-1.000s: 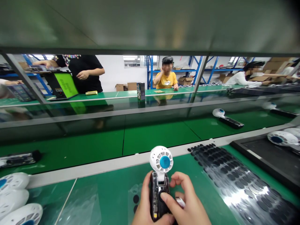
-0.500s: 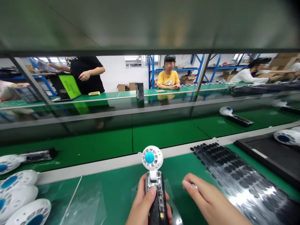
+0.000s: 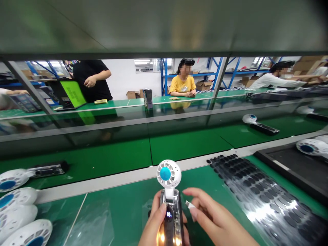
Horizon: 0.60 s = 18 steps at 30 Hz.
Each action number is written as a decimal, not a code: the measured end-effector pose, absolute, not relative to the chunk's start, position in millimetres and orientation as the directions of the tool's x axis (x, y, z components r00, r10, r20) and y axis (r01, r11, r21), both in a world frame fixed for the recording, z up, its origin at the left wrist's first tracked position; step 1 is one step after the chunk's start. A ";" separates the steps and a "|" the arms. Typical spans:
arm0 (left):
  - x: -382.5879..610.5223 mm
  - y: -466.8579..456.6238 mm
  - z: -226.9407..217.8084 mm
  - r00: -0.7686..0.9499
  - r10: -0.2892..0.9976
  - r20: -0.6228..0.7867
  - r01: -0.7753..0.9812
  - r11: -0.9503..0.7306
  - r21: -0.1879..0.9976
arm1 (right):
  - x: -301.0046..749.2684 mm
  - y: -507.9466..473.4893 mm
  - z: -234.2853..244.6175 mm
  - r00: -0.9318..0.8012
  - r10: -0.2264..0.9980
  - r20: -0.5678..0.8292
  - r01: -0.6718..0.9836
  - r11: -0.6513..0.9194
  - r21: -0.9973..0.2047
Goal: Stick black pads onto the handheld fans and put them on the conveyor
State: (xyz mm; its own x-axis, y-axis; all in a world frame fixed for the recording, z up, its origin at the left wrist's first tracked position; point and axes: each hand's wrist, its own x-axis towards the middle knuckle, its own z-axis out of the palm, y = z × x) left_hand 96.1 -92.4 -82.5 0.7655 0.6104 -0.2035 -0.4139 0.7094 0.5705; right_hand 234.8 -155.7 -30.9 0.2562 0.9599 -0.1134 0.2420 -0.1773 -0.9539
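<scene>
Two hands, two things, yes? What does the L hand (image 3: 153, 222) do?

It is wrapped around the handheld fan (image 3: 173, 205), thumb on the front, just beside the lit display (image 3: 169, 214). Fan is over the green bench (image 3: 128, 212), head up, prob. so that the digits face the person. If its base rests there, I cannot tell.

And the R hand (image 3: 211, 213)?

It pinches a white plug (image 3: 190, 205) w/ a narrow grip, metal tip toward the fan, not touching. I think it is held short b/c this gives better control.

Why are the black discs (image 3: 256, 190) on the R side?

Maybe for easy reach; the white fan heads (image 3: 20, 213) are piled opposite, at L.
</scene>
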 end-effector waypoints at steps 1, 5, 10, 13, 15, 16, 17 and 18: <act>95.7 -92.1 -82.9 0.766 0.611 -0.198 -0.418 0.708 0.570 | 235.3 -154.8 -31.5 0.242 0.961 -0.132 0.215 -0.186 -0.959; 93.0 -93.4 -76.3 0.760 0.617 -0.203 -0.384 0.679 0.626 | 238.3 -152.8 -31.7 0.257 0.953 -0.159 0.159 -0.204 -0.966; 93.6 -96.7 -66.3 0.708 0.653 -0.269 -0.360 0.661 0.658 | 241.3 -153.0 -31.6 0.274 0.946 -0.176 0.144 -0.221 -0.965; 94.5 -95.5 -67.8 0.687 0.660 -0.304 -0.359 0.672 0.648 | 241.2 -154.0 -31.1 0.289 0.939 -0.185 0.184 -0.245 -0.952; 94.2 -93.7 -70.1 0.692 0.656 -0.301 -0.366 0.678 0.638 | 240.5 -154.7 -30.1 0.289 0.938 -0.188 0.203 -0.252 -0.946; 93.8 -92.8 -70.9 0.693 0.656 -0.299 -0.368 0.679 0.636 | 240.0 -155.0 -29.4 0.288 0.939 -0.188 0.211 -0.254 -0.944; 93.2 -91.9 -71.2 0.688 0.663 -0.295 -0.371 0.671 0.642 | 239.3 -155.2 -28.7 0.287 0.939 -0.187 0.220 -0.255 -0.942; 92.6 -91.2 -71.0 0.678 0.676 -0.290 -0.376 0.657 0.654 | 238.5 -155.4 -28.3 0.283 0.941 -0.184 0.226 -0.252 -0.941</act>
State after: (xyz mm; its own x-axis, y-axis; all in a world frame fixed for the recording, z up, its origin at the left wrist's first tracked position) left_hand 92.6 -91.2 -71.0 0.6779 0.6758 -0.2896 -0.3755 0.6569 0.6538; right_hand 238.5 -155.4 -28.3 0.2828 0.9414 -0.1840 0.2263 -0.2519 -0.9409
